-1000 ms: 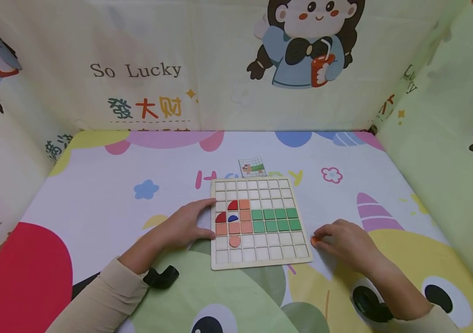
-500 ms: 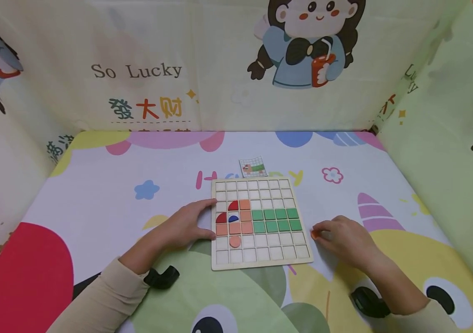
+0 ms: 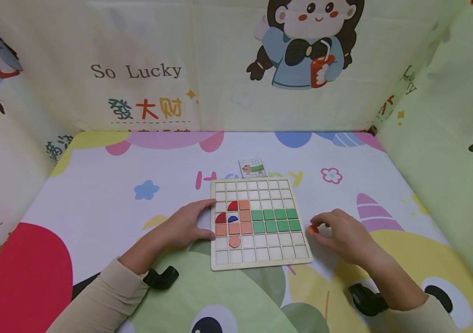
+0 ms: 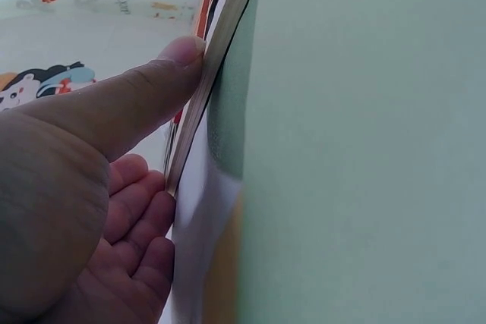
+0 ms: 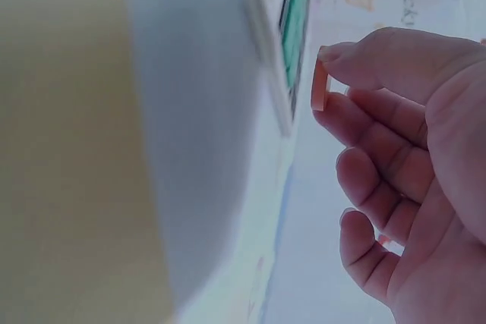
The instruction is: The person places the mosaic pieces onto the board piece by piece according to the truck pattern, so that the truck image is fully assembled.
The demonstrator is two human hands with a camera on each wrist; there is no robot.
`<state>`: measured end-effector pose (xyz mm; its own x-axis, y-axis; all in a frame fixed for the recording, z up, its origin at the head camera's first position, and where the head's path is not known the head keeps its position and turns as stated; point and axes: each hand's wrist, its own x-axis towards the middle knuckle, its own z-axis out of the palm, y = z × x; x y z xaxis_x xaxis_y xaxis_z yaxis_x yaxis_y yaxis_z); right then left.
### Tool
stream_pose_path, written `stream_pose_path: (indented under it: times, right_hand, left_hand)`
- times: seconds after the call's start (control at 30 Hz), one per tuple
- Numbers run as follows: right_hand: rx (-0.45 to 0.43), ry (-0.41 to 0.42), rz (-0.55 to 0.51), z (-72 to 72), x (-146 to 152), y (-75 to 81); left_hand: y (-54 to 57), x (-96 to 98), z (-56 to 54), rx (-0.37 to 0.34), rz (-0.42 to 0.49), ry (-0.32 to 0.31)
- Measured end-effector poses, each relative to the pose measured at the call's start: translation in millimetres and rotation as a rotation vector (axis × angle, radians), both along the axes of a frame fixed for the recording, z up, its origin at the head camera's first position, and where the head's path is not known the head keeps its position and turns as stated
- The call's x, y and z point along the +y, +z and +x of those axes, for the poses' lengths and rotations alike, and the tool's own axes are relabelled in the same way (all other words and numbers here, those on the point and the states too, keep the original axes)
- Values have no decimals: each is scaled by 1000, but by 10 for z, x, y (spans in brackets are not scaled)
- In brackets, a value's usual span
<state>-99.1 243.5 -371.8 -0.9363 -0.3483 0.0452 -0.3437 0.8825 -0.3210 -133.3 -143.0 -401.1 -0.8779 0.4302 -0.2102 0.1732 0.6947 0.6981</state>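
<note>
A wooden grid board [image 3: 261, 264] lies on the table in the head view. It carries green squares [image 3: 269, 214], orange squares [image 3: 234, 228], red quarter-round pieces, a blue-and-white piece [image 3: 233, 218] and an orange disc [image 3: 234, 241]. My left hand [image 3: 184, 225] rests at the board's left side, thumb and fingers spread along it; in the left wrist view the thumb touches the board's edge. Just off the right edge, my right hand [image 3: 346, 238] pinches a small orange piece [image 5: 319, 87] between thumb and index finger. The right wrist view shows that piece edge-on, apart from the board.
Behind the board's back edge lies a small card [image 3: 253, 168] printed with a coloured grid figure. A cartoon-printed cloth [image 3: 186, 157] covers the table. Printed curtains [image 3: 220, 55] stand at the back and both sides. Black camera mounts [image 3: 161, 277] sit on the wrists.
My right hand has lifted slightly and moved a little toward the board with the orange piece. The left hand and the board have stayed put.
</note>
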Motion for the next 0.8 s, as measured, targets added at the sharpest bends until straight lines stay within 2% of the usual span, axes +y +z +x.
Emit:
stream_pose_path:
  times: [0.17, 0.47, 0.8]
  right_hand:
    - [-7, 51, -39, -1, -118, 29]
    - [36, 151, -6, -39, -310, -58]
    - [36, 162, -18, -39, -400, -93]
  left_hand:
    - [-2, 1, 5, -4, 3, 7]
    - [-5, 3, 4, -3, 0, 8]
    - [-2, 2, 2, 7, -11, -2]
